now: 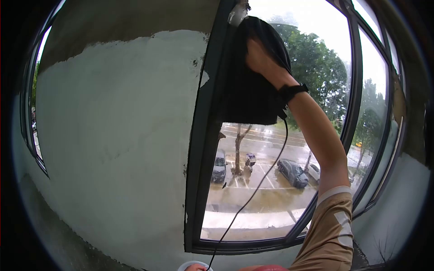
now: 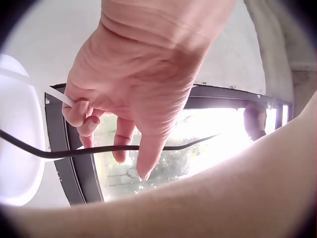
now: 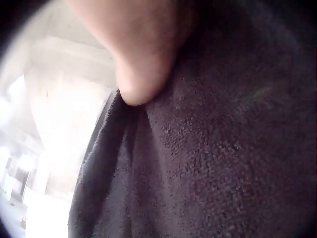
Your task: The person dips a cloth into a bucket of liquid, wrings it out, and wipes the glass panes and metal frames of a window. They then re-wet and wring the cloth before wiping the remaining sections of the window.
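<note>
A dark, fuzzy cloth (image 1: 246, 95) hangs in front of the upper left of the window pane. My right hand (image 1: 260, 56) grips it near its top, and most of the fingers are hidden in its folds. In the right wrist view the thumb presses into the bunched edge of the cloth (image 3: 198, 163). Low in front, my left hand (image 2: 133, 84) has fingers curled round the thin white handle (image 2: 59, 95) of a white bucket (image 2: 20, 134). A black cable (image 2: 99, 149) crosses between the left thumb and fingers.
The dark window frame (image 1: 199, 180) borders a patchy plastered wall (image 1: 117, 117). Beyond the wet glass are a tree (image 1: 312, 67) and parked cars (image 1: 291, 173). The cable (image 1: 253, 194) runs from the right wrist's black band (image 1: 293, 91) down to the bucket area.
</note>
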The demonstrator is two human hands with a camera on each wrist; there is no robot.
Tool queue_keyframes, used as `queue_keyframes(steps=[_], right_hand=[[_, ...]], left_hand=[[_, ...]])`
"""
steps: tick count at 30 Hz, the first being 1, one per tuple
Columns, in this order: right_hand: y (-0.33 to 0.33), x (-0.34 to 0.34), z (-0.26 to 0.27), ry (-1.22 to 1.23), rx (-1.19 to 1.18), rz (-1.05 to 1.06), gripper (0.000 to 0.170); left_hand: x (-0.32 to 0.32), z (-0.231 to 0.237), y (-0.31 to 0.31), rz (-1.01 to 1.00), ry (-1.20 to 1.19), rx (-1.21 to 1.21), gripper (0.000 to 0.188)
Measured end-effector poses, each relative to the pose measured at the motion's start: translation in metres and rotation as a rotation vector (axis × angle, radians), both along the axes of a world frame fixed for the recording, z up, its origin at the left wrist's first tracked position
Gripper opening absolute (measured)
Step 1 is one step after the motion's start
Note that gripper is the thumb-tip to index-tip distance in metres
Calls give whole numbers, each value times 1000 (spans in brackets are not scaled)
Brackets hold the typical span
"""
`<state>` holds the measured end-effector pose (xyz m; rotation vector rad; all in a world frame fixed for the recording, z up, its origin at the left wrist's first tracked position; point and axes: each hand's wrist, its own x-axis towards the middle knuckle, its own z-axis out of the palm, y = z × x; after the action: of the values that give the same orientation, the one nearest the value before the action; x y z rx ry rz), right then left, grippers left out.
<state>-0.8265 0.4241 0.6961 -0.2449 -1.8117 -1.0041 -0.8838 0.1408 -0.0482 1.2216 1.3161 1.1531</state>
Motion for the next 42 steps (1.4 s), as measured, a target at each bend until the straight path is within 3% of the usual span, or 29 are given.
queue_keyframes(steps=[3,6,8,9,10,11,12,13,16,18,19,21,22,24,27,29,30,31,34,36,38,42], right_hand=[[25,-10,58,-2,69,115,61],[31,-5,106,84,177,178,48],[5,18,138,-84,55,-353,41],[56,27,168,75,276,-14,32],[82,52,189,56,289,-44,34],[64,76,186,162,96,10,36],[64,110,192,-4,240,-478,40],[102,136,206,193,205,-201,38],[95,222,187,59,-7,-899,38],[162,284,171,306,258,-576,34],[219,331,179,221,544,-526,29],[333,373,210,389,442,-341,24],[297,414,116,375,430,-354,24],[246,372,112,321,544,-342,24],[212,350,46,407,391,-290,23],[188,343,7,326,453,-373,22],[195,337,-4,410,477,-321,23],[178,331,-22,427,268,-336,26],[159,321,-75,487,138,-378,28],[138,309,-116,597,-160,-181,44],[115,302,-157,593,-309,-189,47],[126,306,-222,522,-202,-118,49]], left_hand=[[-8,44,1,-3,141,76,27],[-21,45,16,-74,62,77,27],[-28,61,24,-59,57,76,26],[-35,68,25,-54,58,70,26],[-37,74,26,-51,55,63,26],[-36,76,28,-50,44,56,26],[-36,75,28,-49,36,46,26],[-37,74,27,-50,31,33,26],[-38,80,28,-50,21,11,25],[-37,88,37,-42,15,14,25],[-37,91,38,-36,13,11,25],[-26,87,42,-30,-7,1,24],[-18,80,38,-31,-24,-16,24],[0,64,33,-35,-48,-49,24],[9,53,32,-33,-44,-79,24],[20,52,27,-26,-54,-103,23],[23,54,25,-22,-58,-117,23],[31,60,21,-15,-67,-124,23],[30,25,24,4,-46,-131,22],[27,-6,32,17,-33,-124,23],[30,-23,38,18,-43,-114,23],[37,-26,45,-35,-9,-103,24]])
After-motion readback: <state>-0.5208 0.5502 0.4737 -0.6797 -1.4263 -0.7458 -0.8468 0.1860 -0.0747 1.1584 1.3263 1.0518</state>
